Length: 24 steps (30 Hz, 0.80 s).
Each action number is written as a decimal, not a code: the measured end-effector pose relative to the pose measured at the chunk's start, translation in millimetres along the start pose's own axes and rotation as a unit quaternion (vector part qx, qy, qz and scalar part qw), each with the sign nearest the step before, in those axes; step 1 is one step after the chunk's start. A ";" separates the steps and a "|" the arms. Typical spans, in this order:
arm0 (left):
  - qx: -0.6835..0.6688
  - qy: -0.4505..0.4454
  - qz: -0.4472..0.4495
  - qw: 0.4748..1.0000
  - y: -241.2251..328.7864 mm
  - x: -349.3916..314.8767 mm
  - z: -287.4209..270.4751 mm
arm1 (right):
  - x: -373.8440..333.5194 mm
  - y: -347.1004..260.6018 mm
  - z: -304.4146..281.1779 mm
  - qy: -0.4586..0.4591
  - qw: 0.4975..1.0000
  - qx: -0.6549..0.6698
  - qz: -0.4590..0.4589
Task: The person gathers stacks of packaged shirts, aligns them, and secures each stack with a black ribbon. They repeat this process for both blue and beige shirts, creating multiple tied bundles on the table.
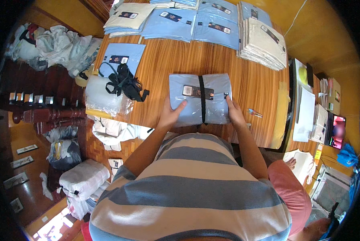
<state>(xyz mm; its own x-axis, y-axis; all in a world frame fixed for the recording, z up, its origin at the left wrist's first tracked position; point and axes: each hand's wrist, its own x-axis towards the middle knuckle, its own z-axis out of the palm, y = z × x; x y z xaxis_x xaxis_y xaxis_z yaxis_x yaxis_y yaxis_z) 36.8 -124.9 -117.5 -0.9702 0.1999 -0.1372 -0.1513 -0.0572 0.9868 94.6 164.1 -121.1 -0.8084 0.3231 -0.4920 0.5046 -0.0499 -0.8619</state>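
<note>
A bundle of light blue folded garments in clear plastic [190, 108] lies at the front edge of the wooden table, right before me. One black band [203, 96] runs around its middle, crossing a dark paper tag. At the bundle's left side, my left hand [171, 115] grips it with the thumb on top. My right hand [236, 114] holds the opposite side, thumb also on the plastic. The fingers beneath are hidden. To the left, a tangle of black bands [125, 82] rests on a stack of clear plastic bags [101, 94].
Stacks of packed blue garments [168, 26] and cream garments [264, 40] line the table's far side. A single blue packet [133, 54] lies at the left. Small snips [255, 113] lie right of the bundle. Another person's hand [291, 162] touches white cloth at the right.
</note>
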 end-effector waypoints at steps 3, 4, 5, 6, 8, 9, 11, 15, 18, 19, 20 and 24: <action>0.066 -0.089 0.003 0.994 9.6 17.3 -13.8 | -9.8 2.1 2.4 0.045 0.998 -0.031 0.020; 0.091 -0.123 -0.022 0.988 20.1 31.1 -26.5 | -20.0 -2.4 3.6 0.062 0.997 -0.050 0.021; 0.081 -0.130 0.009 0.988 26.5 56.3 -44.0 | -18.0 27.2 -3.6 0.075 0.991 -0.108 -0.012; 0.074 -0.127 0.039 0.988 31.0 80.5 -69.4 | -31.1 9.9 -6.0 -0.044 0.981 -0.184 0.032; 0.260 0.049 0.084 0.961 52.2 107.7 -104.3 | -76.2 -57.4 -11.8 -0.272 0.896 -0.329 0.118; 0.282 0.052 0.089 0.954 60.5 104.6 -101.5 | -88.2 -55.4 -14.2 -0.230 0.919 -0.315 0.056; 0.324 0.054 0.096 0.940 76.8 93.4 -88.2 | -100.8 -53.8 -18.0 -0.137 0.948 -0.279 -0.068; 0.444 0.015 0.179 0.878 51.9 8.9 -57.6 | -83.6 -54.4 -10.4 0.023 0.916 -0.318 -0.244; 0.452 0.037 0.131 0.881 28.4 -23.4 -38.8 | -74.2 -76.1 17.7 0.067 0.823 -0.357 -0.437; 0.464 0.053 0.139 0.873 28.6 -25.9 -35.2 | -73.5 -75.3 25.8 0.020 0.810 -0.379 -0.448; 0.475 0.069 0.147 0.865 29.2 -28.4 -32.4 | -73.6 -73.6 33.1 -0.028 0.794 -0.400 -0.457; 0.351 0.126 0.104 0.922 25.6 -27.4 -24.8 | -57.7 -57.7 24.0 -0.110 0.757 -0.516 -0.385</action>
<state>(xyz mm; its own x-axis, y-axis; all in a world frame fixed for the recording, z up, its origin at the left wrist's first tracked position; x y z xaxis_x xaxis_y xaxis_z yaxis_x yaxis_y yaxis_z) 54.9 -156.1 -90.6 -0.9909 0.0166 0.1339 0.1174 0.5956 0.7947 104.8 125.6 -45.9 -0.9567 -0.2909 0.0017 -0.2667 0.8746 -0.4049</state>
